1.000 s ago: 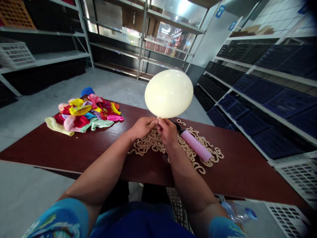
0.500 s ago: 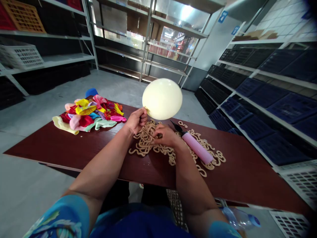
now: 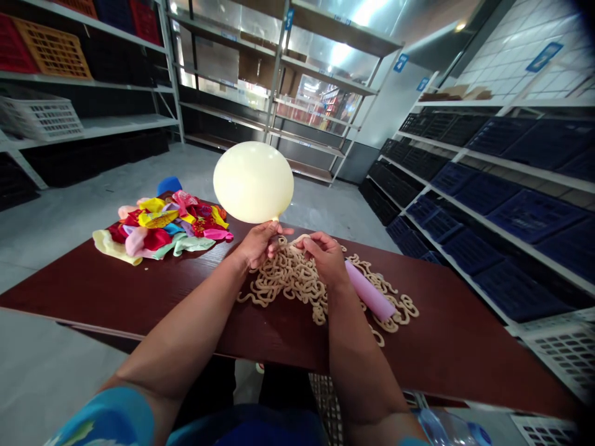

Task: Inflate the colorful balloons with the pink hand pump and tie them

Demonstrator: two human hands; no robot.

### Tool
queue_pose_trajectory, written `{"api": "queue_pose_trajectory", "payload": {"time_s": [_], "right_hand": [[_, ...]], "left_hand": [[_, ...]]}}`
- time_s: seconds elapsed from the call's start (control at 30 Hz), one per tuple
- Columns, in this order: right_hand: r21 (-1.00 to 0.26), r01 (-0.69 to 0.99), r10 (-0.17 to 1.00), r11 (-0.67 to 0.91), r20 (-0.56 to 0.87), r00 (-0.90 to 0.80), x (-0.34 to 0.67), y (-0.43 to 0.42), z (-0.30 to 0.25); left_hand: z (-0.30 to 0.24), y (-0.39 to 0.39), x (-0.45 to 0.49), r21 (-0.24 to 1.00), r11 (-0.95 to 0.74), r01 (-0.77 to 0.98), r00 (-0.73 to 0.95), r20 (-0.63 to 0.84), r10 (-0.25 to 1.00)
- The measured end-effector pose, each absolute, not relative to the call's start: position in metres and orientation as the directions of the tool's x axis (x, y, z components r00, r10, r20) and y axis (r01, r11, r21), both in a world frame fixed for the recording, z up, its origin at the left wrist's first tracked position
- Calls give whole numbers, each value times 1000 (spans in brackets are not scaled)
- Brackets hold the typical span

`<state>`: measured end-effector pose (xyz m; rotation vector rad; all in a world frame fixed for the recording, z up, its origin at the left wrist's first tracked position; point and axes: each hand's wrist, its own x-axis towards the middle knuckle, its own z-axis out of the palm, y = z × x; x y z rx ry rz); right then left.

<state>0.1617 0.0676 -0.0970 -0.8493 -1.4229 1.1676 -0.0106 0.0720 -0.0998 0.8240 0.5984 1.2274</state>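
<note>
Nearest, two bare forearms reaching out from blue patterned sleeves over the near edge of a dark red-brown table (image 3: 116,291). Further out, the right hand (image 3: 328,257) curled over a heap of tan curly clips (image 3: 297,279), fingertips drawn together and pinching one clip just lifted off the pile. Beside it, nearly touching, the left hand (image 3: 258,243) closed in a pinch on the neck of a pale yellow balloon (image 3: 253,181), thumb and fingers pressed around the neck right under the body. Balloon itself held above the table, over the left hand: inflated, rounded and slightly wider than tall, smooth and matte with a soft sheen, neck pointing down; whether knotted or only squeezed shut, impossible to tell. Likely risks, as a judgement: air escaping and the balloon shrinking or shooting away if the pinch on the neck slackens while the other hand works the clip; a pop from a fingernail or a clip edge pressed into the stretched skin; neighbouring clips dragged along, tangled as the pile is. Right of the heap, a pink hand pump (image 3: 369,291) lying across the clips. Farther left, a pile of flat coloured balloons (image 3: 162,229) on the far side of the table. Beyond, grey floor and metal shelving (image 3: 279,80) with crates.
</note>
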Motion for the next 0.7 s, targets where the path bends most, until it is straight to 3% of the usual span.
{"api": "queue_pose_trajectory", "payload": {"time_s": [0.23,0.43,0.57,0.7], "right_hand": [[-864,-441,917,243,353,-187,165,65,-88],[-757,-604,875,249,444,-195,174,64,-86],[-714,-612,849,338,512,-128,174,64,-85],[-799,-395,846,453,525,-93,167,67,-91]], "left_hand": [[-106,71,-3,840,184,-510,320,-13,947],[-112,73,2,846,265,-462,343,-104,933],[-117,77,3,886,252,-389,300,-137,944],[-115,76,3,894,180,-410,268,-71,961]]}}
